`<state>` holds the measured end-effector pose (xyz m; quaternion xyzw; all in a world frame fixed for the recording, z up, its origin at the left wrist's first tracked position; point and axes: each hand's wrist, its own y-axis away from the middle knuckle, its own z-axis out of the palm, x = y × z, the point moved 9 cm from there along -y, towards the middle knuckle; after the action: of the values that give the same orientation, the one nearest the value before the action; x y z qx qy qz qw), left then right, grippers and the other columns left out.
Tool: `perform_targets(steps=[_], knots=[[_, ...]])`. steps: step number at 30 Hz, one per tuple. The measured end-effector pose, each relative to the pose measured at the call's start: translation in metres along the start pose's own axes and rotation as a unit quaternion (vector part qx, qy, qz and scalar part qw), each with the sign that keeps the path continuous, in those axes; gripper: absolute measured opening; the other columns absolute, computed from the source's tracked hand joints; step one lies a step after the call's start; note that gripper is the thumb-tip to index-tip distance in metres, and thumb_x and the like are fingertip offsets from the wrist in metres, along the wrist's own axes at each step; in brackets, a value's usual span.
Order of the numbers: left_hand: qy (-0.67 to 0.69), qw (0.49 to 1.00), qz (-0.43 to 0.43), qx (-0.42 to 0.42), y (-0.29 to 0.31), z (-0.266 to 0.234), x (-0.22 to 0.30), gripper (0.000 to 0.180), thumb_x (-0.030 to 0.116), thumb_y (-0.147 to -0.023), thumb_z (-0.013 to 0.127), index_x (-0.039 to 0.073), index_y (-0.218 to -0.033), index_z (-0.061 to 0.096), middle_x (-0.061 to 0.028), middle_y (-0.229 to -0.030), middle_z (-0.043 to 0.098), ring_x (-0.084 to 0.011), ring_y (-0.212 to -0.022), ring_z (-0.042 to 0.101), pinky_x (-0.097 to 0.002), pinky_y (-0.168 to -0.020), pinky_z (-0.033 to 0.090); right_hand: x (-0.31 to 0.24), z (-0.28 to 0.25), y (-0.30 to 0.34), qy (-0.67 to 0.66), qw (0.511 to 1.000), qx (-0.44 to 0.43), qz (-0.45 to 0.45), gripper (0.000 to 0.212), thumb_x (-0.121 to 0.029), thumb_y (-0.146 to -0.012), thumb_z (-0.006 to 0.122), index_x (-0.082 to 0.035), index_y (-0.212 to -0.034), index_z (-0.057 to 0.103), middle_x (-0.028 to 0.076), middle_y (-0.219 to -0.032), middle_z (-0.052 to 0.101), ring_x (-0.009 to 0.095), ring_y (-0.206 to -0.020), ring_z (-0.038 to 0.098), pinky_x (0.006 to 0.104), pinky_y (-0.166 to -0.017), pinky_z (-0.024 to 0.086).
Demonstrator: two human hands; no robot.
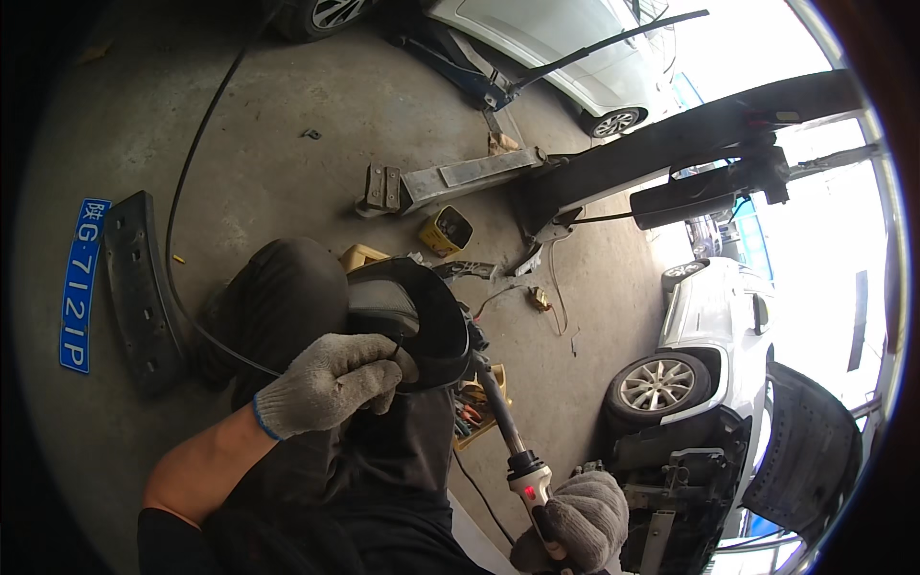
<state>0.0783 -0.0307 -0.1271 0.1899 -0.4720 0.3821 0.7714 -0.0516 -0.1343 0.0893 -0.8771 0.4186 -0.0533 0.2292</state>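
A curved black plastic car part [448,321] rests against my lap, its paler inner side facing up. My left hand [331,383], in a grey knit glove, pinches a long thin black rod [172,220] that loops away to the upper left. The rod's short end sticks out from the fingertips, close to the plastic part. My right hand [585,522], also gloved, is wrapped round the white handle of a hot-air gun [527,474] with a red lit display. Its metal nozzle points up toward the part's right edge; whether they touch I cannot tell.
Left on the floor lie a blue number plate [86,287] and a black plate bracket [144,287]. A yellow tub [447,230] and a yellow tool tray [474,436] stand nearby. Beyond are a lift arm [460,179], a white car [704,335] and another car [537,43].
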Motion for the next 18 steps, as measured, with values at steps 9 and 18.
perform_targets(steps=[9,18], knots=[[0.002,1.0,-0.007,0.018,0.002,-0.004,0.002,0.021,0.01,-0.101,0.05,-0.003,-0.103,0.066,-0.0035,-0.074,0.065,-0.0081,-0.068,0.06,-0.0242,-0.064,0.05,0.017,0.007,0.028,-0.015,0.989,-0.081,0.126,0.028,-0.018,-0.075,0.078,-0.011,-0.098,0.065,0.005,-0.082,0.066,0.024,-0.07,0.066,0.0405,-0.065,0.052],[-0.004,1.0,-0.003,0.016,0.001,-0.004,0.002,0.021,0.011,-0.101,0.05,-0.003,-0.103,0.066,-0.0036,-0.073,0.064,-0.0079,-0.067,0.059,-0.0236,-0.062,0.049,0.003,0.002,0.007,-0.013,1.0,0.004,-0.003,0.031,-0.011,-0.08,0.069,-0.001,-0.108,0.061,0.009,-0.08,0.06,0.025,-0.055,0.056,0.0376,-0.049,0.046]])
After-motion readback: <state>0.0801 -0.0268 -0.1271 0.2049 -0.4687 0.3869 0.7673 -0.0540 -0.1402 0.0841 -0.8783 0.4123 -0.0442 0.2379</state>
